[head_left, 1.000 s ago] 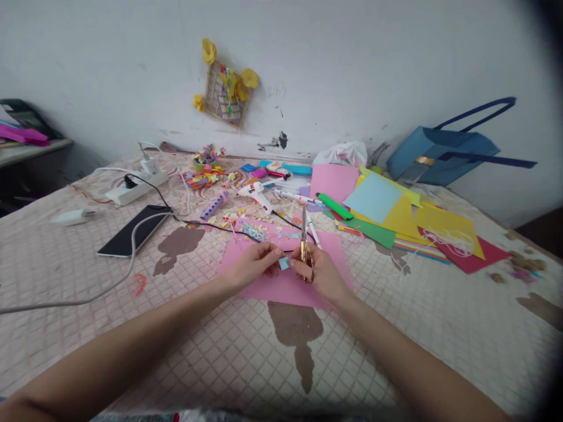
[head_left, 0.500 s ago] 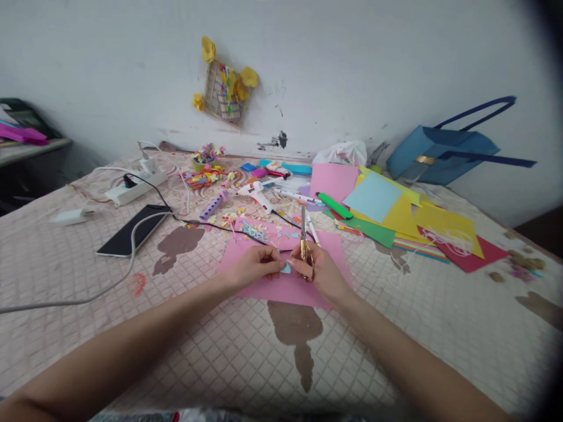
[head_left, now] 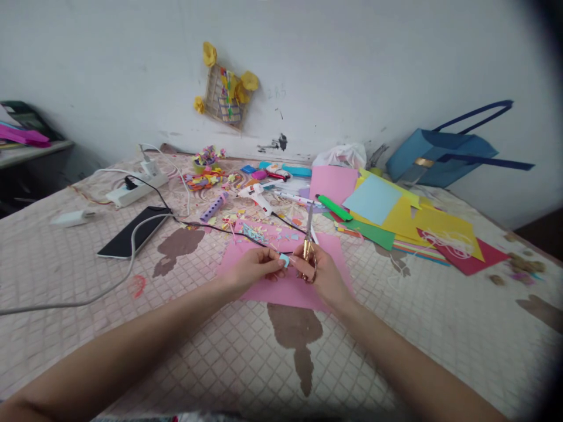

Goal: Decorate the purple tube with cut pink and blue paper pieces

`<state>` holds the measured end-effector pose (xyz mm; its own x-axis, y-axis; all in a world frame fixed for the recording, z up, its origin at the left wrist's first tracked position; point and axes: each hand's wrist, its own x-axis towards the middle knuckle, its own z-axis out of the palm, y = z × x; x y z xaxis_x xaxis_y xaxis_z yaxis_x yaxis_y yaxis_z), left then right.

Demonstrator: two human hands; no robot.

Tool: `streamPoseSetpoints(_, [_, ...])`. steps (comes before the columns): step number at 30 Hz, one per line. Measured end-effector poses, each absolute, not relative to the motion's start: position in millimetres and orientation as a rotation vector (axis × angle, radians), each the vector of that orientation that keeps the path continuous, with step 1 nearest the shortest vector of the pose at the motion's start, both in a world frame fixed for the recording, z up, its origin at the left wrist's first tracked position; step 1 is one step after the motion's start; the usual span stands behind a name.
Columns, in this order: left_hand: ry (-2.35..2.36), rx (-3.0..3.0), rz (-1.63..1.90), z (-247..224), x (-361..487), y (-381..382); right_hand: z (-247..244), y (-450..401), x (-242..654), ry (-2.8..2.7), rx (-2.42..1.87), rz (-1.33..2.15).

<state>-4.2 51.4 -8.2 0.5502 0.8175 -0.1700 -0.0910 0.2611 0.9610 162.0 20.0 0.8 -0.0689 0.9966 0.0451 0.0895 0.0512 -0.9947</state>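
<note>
White adapter [head_left: 74, 218]: it lay at the left side of the tabletop [head_left: 189, 351].
Power strip [head_left: 137, 190]: it was behind the adapter and more to the right, with plugs in it.
Black phone [head_left: 134, 232]: it lay flat, and a grey cable [head_left: 132, 241] passed over it.
Wall hanging [head_left: 227, 97]: it was on the wall, with yellow paper flowers at its corners.
Purple tube [head_left: 214, 207]: it lay to the left of the white glue gun [head_left: 256, 198].
Left hand [head_left: 258, 266]: its thumb and fingers were pinching the small blue paper [head_left: 284, 259].
Small blue paper: it was between the two hands, above the pink sheet [head_left: 281, 293].
Scissors [head_left: 309, 234]: they were in the right hand [head_left: 320, 271], with gold handles, and the blades pointed away from the person.
Right hand: its fingers were curled around the handles; I cannot tell if its fingertips touched the small blue paper.
Green marker [head_left: 334, 207]: it lay beside the light blue sheet [head_left: 373, 199], which was upon yellow paper [head_left: 402, 215].
Red sheet [head_left: 487, 252]: it was partly under yellow paper, near white strings [head_left: 451, 241].
Blue bag [head_left: 442, 155]: it was at the far right, near the wall.
</note>
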Motion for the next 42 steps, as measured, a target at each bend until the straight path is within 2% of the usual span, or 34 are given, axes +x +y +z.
streamPoseSetpoints(14, [0.731,0.680,0.854,-1.8,-22.7,79.6,0.5,9.9,156.9,-1.249,-0.883,1.895])
streamPoseSetpoints(23, [0.683,0.616,0.819,0.6,-27.7,86.5,12.4,10.6,154.0,-1.171,-0.829,1.978])
streamPoseSetpoints(42, [0.645,0.929,0.750,-5.0,-31.7,90.5,2.3,15.7,160.8,-1.055,-0.600,2.159])
